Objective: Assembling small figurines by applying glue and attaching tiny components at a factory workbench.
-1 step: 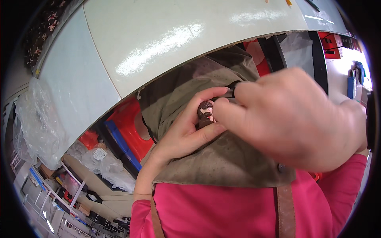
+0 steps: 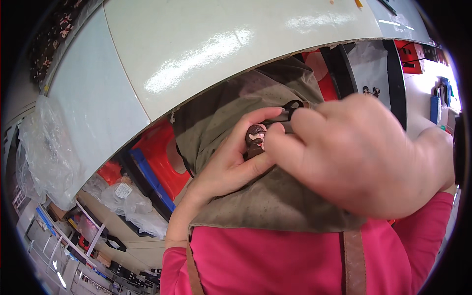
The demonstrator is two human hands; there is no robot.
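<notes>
Over my lap, just above the brown apron [image 2: 216, 206], I have a small figurine [image 2: 255, 139] cradled in my left hand [image 2: 233, 157]. It looks to be moulded plastic or resin, with dark brown hair and a pale pink face, so I judge it light and stiff, with no give under a squeeze. The shine on the hair suggests a smooth surface that could slip if pinched by the tip alone. Whatever small parts stick out I would treat as fragile; the firmest hold should be around the body, with the thumb low across it and the fingers behind, keeping the painted face free of pressure.

The figurine sits in the hollow between my two hands, face toward the right. My left hand grasps it, thumb along its lower edge and forefinger arching beyond its head. My right hand [image 2: 356, 152] is curled, its thumb and forefinger right beside the figurine's face; the knuckles hide what lies between them, so I cannot tell what it grips. A black loop [image 2: 295, 105] shows beside that forefinger. The white tabletop [image 2: 211, 44] lies farther out, well apart from the figurine.
</notes>
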